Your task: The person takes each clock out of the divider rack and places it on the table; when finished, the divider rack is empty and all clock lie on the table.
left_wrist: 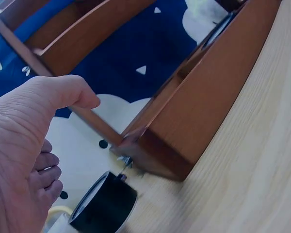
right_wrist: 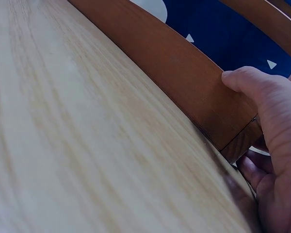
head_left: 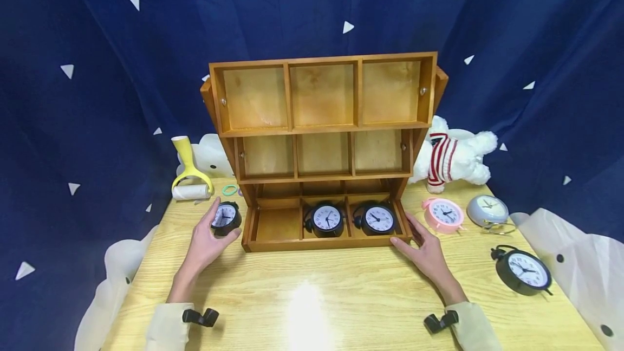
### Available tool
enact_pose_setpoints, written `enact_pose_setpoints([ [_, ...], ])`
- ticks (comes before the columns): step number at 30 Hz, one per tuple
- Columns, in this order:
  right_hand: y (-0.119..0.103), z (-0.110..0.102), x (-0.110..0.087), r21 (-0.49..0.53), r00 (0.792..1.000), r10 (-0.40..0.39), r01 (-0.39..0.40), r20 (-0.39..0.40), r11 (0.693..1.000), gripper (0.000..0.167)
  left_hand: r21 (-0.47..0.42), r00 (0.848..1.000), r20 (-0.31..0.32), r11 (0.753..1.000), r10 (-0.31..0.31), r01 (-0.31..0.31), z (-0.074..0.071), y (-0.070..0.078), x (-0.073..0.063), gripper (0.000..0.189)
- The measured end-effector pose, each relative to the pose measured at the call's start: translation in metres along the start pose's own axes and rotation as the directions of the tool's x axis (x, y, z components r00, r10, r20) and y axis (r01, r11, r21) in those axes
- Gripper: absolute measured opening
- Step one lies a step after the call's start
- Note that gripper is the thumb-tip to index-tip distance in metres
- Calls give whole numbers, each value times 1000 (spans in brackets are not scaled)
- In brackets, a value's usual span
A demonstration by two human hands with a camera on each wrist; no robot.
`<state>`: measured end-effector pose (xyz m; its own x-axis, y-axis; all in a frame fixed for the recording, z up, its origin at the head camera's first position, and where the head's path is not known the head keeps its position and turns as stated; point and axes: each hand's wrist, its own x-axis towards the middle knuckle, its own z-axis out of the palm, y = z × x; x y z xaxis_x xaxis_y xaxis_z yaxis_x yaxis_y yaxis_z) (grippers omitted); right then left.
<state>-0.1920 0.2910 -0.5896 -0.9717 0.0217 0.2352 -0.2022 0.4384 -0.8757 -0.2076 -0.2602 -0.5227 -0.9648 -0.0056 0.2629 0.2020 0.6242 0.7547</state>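
A tiered wooden storage box [head_left: 273, 246] stands on the table, with several compartments in each tier. My right hand [head_left: 424, 251] grips its front right corner, thumb on the front board and fingers around the side; the right wrist view shows this thumb [right_wrist: 247, 80] against the wood. Beside the box's left end, my left hand [head_left: 207, 242] is around a small black alarm clock [head_left: 226, 216]. In the left wrist view, a gap shows between thumb and clock [left_wrist: 106, 204]. A black alarm clock [head_left: 327, 219] sits in the bottom middle compartment, another black clock [head_left: 378, 218] in the bottom right one.
Right of the box lie a pink alarm clock [head_left: 443, 215], a grey clock [head_left: 487, 211] and a black twin-bell clock [head_left: 524, 270]. A white plush toy [head_left: 458, 158] lies behind them. At the back left are a yellow-handled lint roller [head_left: 191, 172] and a green ring [head_left: 229, 190].
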Motion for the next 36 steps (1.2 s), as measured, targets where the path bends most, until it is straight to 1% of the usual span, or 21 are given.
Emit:
enact_pose_setpoints([
  [3, 0, 0, 0, -3, 1000, 8, -8, 7, 1000, 81, -15, 1000, -28, 1000, -5, 4, 6, 6, -3, 95],
  [6, 1, -1, 0, -11, 1000, 6, -6, 4, 1000, 81, -23, 999, -34, 1000, -10, 9, 15, 13, -6, 96],
  [9, 1, -1, 0, -13, 1000, -1, 1, 2, 1000, 81, -41, 1000, -13, 999, -1, 1, 25, 20, -10, 97],
  [13, 2, -1, 1, -11, 1000, -9, 9, 0, 1000, 80, -83, 999, 23, 996, 36, -34, 40, 33, -14, 94],
  [18, 2, -1, 0, -13, 1000, -10, 10, 1, 1000, 80, -76, 994, 55, 993, 90, -86, 61, 51, -16, 91],
  [22, 0, -2, 0, -7, 1000, -18, 18, -1, 1000, 80, -85, 989, 71, 989, 128, -122, 75, 65, -14, 89],
  [24, -1, -3, 1, -7, 1000, -25, 25, 0, 1000, 80, -97, 986, 69, 984, 155, -148, 83, 70, -13, 87],
  [26, 0, -4, 2, -15, 999, -33, 33, 1, 999, 80, -107, 980, 68, 978, 188, -180, 90, 75, -11, 83],
  [29, 1, -4, 3, -29, 999, -40, 40, 1, 999, 81, -119, 972, 88, 971, 217, -206, 101, 82, -8, 80],
  [36, 4, -2, 1, -41, 1000, -24, 25, 6, 999, 81, -141, 965, 166, 973, 205, -183, 124, 96, -1, 79],
])
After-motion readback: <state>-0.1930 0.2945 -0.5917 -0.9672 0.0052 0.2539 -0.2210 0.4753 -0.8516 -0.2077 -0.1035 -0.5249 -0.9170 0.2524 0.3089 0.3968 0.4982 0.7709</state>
